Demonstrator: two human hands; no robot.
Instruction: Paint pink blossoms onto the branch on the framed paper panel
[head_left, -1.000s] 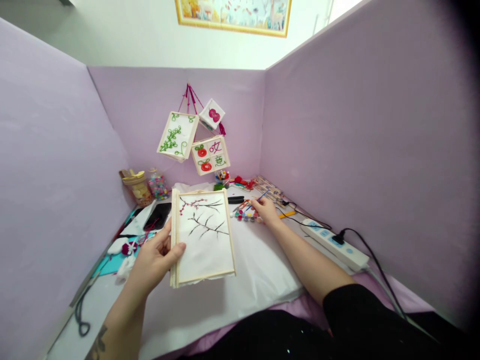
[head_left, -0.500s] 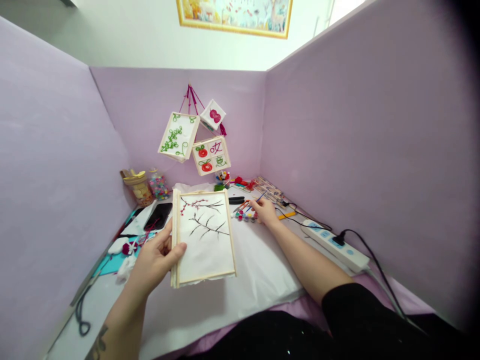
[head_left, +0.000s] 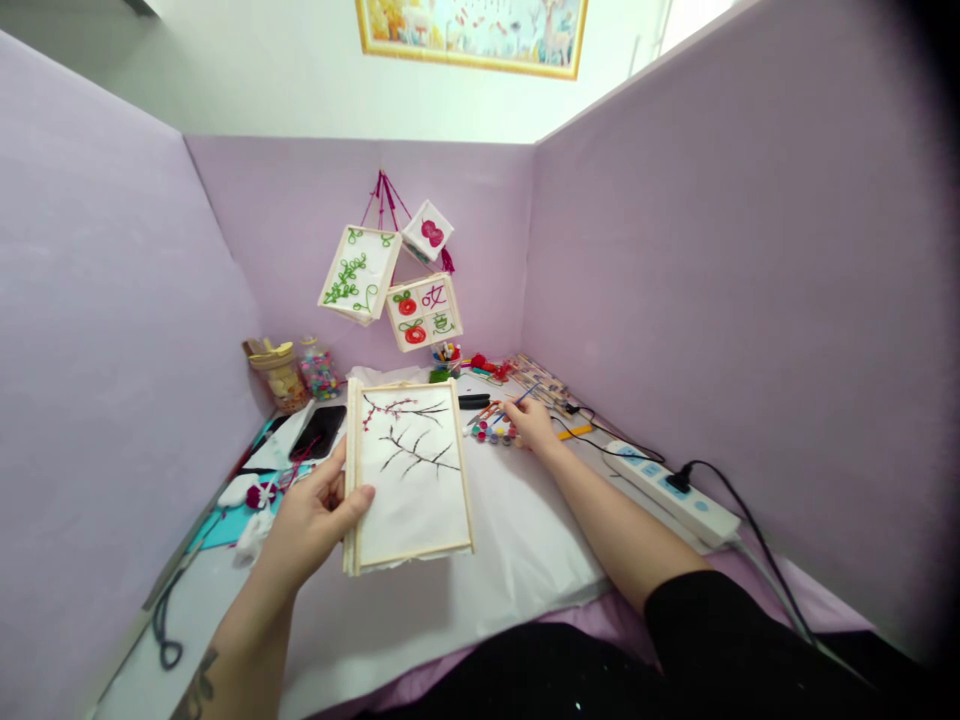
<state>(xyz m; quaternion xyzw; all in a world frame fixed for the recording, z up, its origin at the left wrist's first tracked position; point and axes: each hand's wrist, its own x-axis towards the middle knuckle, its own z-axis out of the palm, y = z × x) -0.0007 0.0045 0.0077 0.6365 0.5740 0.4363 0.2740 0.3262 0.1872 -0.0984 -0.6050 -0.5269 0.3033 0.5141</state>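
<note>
My left hand point(head_left: 319, 515) grips the left edge of a wood-framed white panel point(head_left: 412, 510), thumb on its front. Dark branches cross the panel's upper half, with small red blossoms on the top one. To the right, my right hand point(head_left: 531, 424) pinches a thin blue brush point(head_left: 528, 393), its tip end low over the paint pots. Those small paint pots point(head_left: 492, 434) of several colours sit in a row beside my right fingers. Orange-handled scissors point(head_left: 484, 411) lie just behind them.
A white power strip point(head_left: 671, 495) with a black plug and cables lies on the right. A phone point(head_left: 318, 432), jars point(head_left: 280, 378) and a teal sheet point(head_left: 217, 530) are on the left. Decorated panels point(head_left: 360, 272) hang on the back partition. Wooden sticks point(head_left: 541, 378) lie at the back right.
</note>
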